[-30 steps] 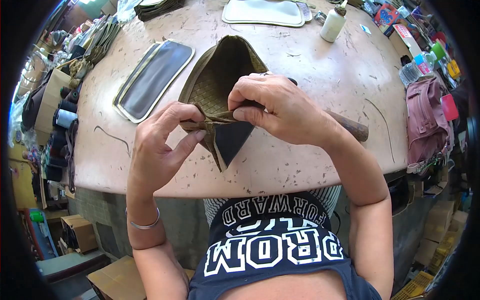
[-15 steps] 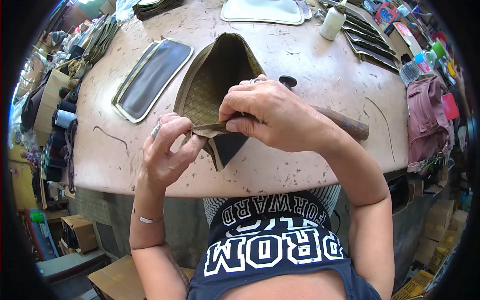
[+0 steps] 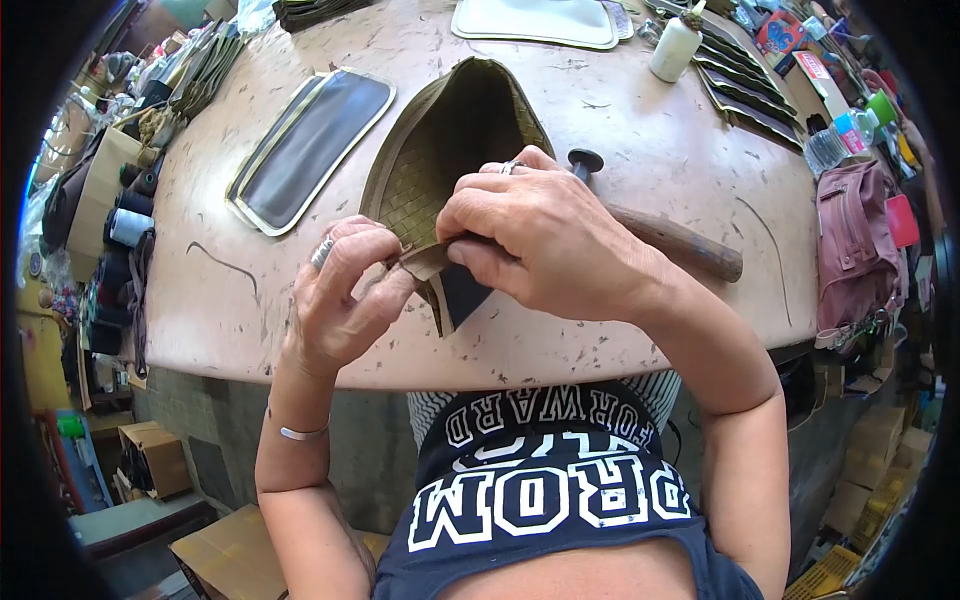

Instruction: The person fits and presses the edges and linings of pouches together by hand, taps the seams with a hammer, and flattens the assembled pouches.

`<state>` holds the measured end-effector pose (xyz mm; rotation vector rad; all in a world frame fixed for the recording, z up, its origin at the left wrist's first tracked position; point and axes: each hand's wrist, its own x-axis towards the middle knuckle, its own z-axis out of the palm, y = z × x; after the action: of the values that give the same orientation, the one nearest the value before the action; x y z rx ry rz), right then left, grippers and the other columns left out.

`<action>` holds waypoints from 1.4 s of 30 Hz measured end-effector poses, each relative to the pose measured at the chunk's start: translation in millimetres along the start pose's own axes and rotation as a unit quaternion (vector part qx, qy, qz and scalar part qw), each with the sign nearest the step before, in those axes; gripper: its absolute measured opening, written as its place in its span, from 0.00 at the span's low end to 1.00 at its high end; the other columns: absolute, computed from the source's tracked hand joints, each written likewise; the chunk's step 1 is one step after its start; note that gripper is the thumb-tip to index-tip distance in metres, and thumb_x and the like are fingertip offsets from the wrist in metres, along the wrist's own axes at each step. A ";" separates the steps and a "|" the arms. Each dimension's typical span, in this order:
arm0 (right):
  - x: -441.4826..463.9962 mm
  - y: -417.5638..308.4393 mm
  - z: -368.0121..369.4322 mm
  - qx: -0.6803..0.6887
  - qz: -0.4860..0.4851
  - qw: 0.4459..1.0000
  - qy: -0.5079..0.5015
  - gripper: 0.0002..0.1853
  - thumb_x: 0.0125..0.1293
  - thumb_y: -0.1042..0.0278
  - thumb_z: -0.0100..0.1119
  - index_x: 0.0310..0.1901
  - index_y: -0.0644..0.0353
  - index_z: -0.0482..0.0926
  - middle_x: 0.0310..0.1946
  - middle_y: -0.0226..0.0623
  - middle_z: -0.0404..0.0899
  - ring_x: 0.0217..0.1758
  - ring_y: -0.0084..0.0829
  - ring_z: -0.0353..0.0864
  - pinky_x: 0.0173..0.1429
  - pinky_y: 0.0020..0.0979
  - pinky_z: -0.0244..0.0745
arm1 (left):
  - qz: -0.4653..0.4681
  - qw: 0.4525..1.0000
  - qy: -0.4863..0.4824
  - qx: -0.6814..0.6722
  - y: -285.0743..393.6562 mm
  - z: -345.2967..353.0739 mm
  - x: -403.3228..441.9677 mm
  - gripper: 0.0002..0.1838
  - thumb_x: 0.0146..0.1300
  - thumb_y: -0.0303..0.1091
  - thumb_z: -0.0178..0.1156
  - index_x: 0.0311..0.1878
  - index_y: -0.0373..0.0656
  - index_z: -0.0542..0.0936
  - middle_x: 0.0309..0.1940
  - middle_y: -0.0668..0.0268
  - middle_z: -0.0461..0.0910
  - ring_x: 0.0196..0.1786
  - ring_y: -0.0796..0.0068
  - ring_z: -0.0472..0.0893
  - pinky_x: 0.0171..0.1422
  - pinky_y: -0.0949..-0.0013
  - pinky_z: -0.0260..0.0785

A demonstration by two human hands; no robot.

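Note:
A woven olive-brown bag piece (image 3: pixel 415 180) stands open on the table, its dark inside facing up and its edges bound in a lighter strip. My left hand (image 3: pixel 350 290) pinches the near edge of this bag piece at its left corner. Close by on the right, my right hand (image 3: pixel 540 230) grips the same edge between thumb and fingers, and its knuckles cover part of the opening. A dark flap (image 3: pixel 465 292) hangs below the edge toward me. Behind my right wrist lies a hammer (image 3: pixel 690 240) with a wooden handle and a dark round head.
Dark panels with pale borders (image 3: pixel 320 150) lie left on the table (image 3: pixel 580 350). At the back are a white panel (image 3: pixel 535 22), a white bottle (image 3: pixel 676 48) and stacked dark pieces (image 3: pixel 745 85). Thread spools (image 3: pixel 130 228) line the left edge; a pink bag (image 3: pixel 855 240) hangs right.
Both hands have shifted slightly right along with the near edge of the bag piece. The edge strip between them is now tilted up toward the right. Both hands keep their pinch.

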<state>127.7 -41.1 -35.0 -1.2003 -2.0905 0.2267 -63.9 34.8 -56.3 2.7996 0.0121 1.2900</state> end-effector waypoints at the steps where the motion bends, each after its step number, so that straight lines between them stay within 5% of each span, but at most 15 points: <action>1: -0.3 0.0 0.9 0.019 0.000 1.000 0.019 0.05 0.53 0.73 0.55 0.33 0.57 0.79 0.31 0.33 0.78 0.37 0.31 0.76 0.47 0.33 0.61 | -0.004 1.000 -0.001 0.006 1.7 0.4 1.4 0.13 0.37 0.21 0.65 0.29 0.40 0.76 0.33 0.62 0.72 0.32 0.64 0.76 0.36 0.64 0.71; 7: -6.4 8.3 -1.3 0.072 -0.069 0.995 0.030 0.12 0.47 0.82 0.56 0.33 0.55 0.76 0.33 0.29 0.75 0.37 0.29 0.75 0.47 0.28 0.60 | -0.019 1.000 -0.010 0.016 6.4 -0.6 8.4 0.13 0.38 0.21 0.65 0.30 0.40 0.76 0.30 0.62 0.72 0.30 0.66 0.76 0.35 0.66 0.70; 11: -3.0 8.4 -7.2 0.189 -0.027 0.981 0.019 0.06 0.46 0.76 0.59 0.29 0.60 0.76 0.27 0.31 0.75 0.32 0.30 0.76 0.43 0.29 0.66 | 0.008 1.000 -0.009 0.003 6.7 1.7 10.3 0.13 0.38 0.21 0.65 0.31 0.40 0.77 0.30 0.63 0.72 0.30 0.67 0.75 0.34 0.66 0.70; 16: 2.5 1.5 -10.5 0.169 0.063 0.983 -0.033 0.16 0.46 0.63 0.68 0.27 0.65 0.72 0.23 0.38 0.74 0.27 0.31 0.74 0.33 0.29 0.70 | -0.003 1.000 -0.003 -0.007 9.8 3.2 14.8 0.13 0.39 0.21 0.65 0.32 0.40 0.76 0.30 0.64 0.72 0.29 0.67 0.75 0.34 0.66 0.70; 31: -4.2 -10.0 5.7 0.024 0.068 0.997 0.023 0.14 0.48 0.77 0.59 0.38 0.58 0.70 0.29 0.35 0.75 0.32 0.34 0.76 0.46 0.32 0.62 | -0.089 0.995 -0.017 -0.048 10.3 1.9 20.0 0.16 0.38 0.16 0.63 0.33 0.42 0.75 0.29 0.63 0.73 0.28 0.65 0.75 0.29 0.68 0.69; 42: -0.2 8.9 -4.3 0.124 0.031 0.992 -0.005 0.15 0.46 0.81 0.54 0.40 0.65 0.73 0.32 0.44 0.78 0.38 0.42 0.79 0.45 0.35 0.72 | -0.190 0.974 -0.060 -0.104 11.6 -2.5 27.4 0.16 0.40 0.14 0.58 0.36 0.37 0.75 0.30 0.61 0.75 0.28 0.70 0.77 0.32 0.72 0.72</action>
<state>136.7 -37.1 -36.1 -1.1150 -1.9678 0.5069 -48.3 24.2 -33.3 2.5285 0.3656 0.9718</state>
